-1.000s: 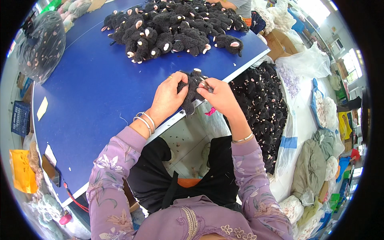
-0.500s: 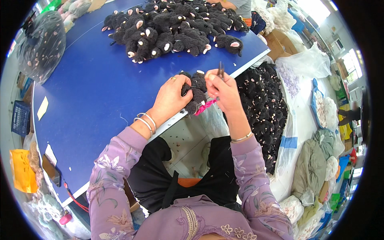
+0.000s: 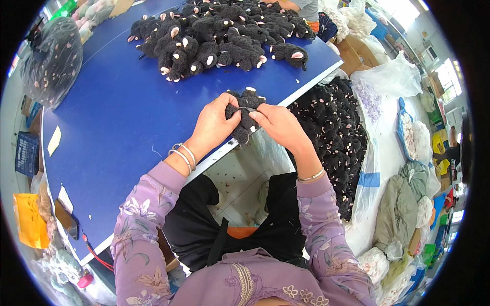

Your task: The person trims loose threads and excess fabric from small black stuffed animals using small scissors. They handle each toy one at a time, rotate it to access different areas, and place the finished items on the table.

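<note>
A small black plush toy (image 3: 242, 131) with pale ear or paw tips is held at the table's near edge. My left hand (image 3: 214, 121) is closed on its left side, thumb and fingers pinching the fleece. My right hand (image 3: 279, 125) is closed at the toy's right side, gripping a slim dark metal tool (image 3: 247, 108) that lies across the toy's middle. Most of the tool is hidden by the fingers, and its exact kind cannot be made out.
More black plush toys (image 3: 219, 38) are heaped at the far side of the blue table (image 3: 117, 117). Right of the table lies another big pile of black plush pieces (image 3: 332, 148). A filled dark plastic bag (image 3: 51, 61) stands far left. Another person's arm (image 3: 283, 4) shows at the back.
My right hand has turned and lowered its tool from upright onto the toy. The bright pink length that hung below that hand no longer shows. My left hand keeps its hold.
</note>
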A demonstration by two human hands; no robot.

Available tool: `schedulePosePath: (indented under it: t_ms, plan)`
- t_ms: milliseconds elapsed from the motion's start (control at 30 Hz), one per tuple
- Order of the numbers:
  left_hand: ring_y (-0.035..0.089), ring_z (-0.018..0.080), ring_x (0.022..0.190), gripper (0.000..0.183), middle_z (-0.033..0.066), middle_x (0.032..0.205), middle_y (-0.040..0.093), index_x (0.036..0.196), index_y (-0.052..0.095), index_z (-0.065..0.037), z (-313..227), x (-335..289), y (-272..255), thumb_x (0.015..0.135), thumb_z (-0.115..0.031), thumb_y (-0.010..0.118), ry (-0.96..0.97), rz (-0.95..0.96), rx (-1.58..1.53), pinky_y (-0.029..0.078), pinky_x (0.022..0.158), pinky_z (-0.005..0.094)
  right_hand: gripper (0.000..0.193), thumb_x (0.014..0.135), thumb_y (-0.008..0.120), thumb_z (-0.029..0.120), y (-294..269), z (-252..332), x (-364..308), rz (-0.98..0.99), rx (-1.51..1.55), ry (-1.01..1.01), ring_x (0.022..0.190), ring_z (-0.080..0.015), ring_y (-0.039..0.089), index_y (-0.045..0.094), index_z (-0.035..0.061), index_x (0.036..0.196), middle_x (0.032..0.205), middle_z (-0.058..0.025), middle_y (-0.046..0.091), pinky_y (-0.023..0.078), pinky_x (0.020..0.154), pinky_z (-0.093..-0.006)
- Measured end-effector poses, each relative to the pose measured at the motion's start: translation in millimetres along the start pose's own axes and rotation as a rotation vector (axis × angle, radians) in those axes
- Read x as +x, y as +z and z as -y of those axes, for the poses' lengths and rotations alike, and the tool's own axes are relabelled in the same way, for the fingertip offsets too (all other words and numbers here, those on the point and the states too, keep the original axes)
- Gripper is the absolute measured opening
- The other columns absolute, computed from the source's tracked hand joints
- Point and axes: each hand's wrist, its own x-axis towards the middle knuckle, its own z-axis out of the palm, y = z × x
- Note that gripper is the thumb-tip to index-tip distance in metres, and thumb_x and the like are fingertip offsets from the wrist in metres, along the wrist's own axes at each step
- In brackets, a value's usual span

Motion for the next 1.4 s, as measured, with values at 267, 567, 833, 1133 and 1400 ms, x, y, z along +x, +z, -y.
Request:
schedulePosePath:
  t_ms: [267, 567, 833, 1133, 1400]
  plan:
    - [0.058, 0.0187, 0.070, 0.016, 0.0124, 0.078, 0.060, 0.092, 0.052, -0.002, 4, 0, 1, 0.081, -0.008, 0.064, 0.033, -0.002, -0.001, 0.048, 0.068, 0.0321, 0.041, 0.094, 0.051, 0.038, 4, 1, 3, -0.012, -0.050, 0.014, 0.076, -0.0401, 0.060, 0.058, -0.0002, 0.080, 0.076, -0.0197, 0.062, 0.046, 0.067, -0.0462]
    - [0.056, 0.0141, 0.074, 0.018, 0.0100, 0.079, 0.059, 0.094, 0.052, -0.002, 3, 0, 0, 0.082, -0.009, 0.064, 0.023, -0.007, -0.026, 0.048, 0.070, 0.0295, 0.034, 0.099, 0.047, 0.030, -5, -7, 7, -0.140, 0.939, 0.096, 0.055, -0.0065, 0.039, 0.059, 0.0019, 0.085, 0.066, 0.0011, 0.047, 0.033, 0.049, -0.0210]
    - [0.051, 0.0056, 0.081, 0.013, -0.0020, 0.087, 0.057, 0.096, 0.055, -0.004, 12, 2, -8, 0.086, -0.007, 0.062, -0.036, -0.058, -0.329, 0.045, 0.074, 0.0226, 0.053, 0.074, 0.069, 0.006, -15, 2, -6, -0.099, 0.409, -0.045, 0.067, -0.0049, 0.045, 0.053, 0.0080, 0.125, 0.115, -0.0029, 0.057, 0.039, 0.058, -0.0208]
    - [0.063, 0.0150, 0.077, 0.047, 0.0069, 0.093, 0.062, 0.121, 0.049, -0.004, 27, 13, -29, 0.098, -0.043, 0.039, -0.246, 0.286, -0.924, 0.049, 0.059, 0.0242, 0.019, 0.087, 0.064, 0.018, -1, -5, 1, -0.165, 0.678, 0.149, 0.062, -0.0061, 0.050, 0.062, -0.0001, 0.080, 0.064, 0.0029, 0.056, 0.039, 0.057, -0.0230]
    - [0.060, 0.0126, 0.064, 0.041, 0.0073, 0.086, 0.063, 0.112, 0.052, -0.001, 17, 10, -28, 0.093, -0.037, 0.056, -0.270, 0.272, -0.883, 0.049, 0.053, 0.0248, 0.019, 0.086, 0.066, 0.020, 1, -5, -1, -0.113, 0.755, 0.172, 0.065, -0.0042, 0.047, 0.062, 0.0008, 0.083, 0.070, 0.0034, 0.056, 0.038, 0.058, -0.0221]
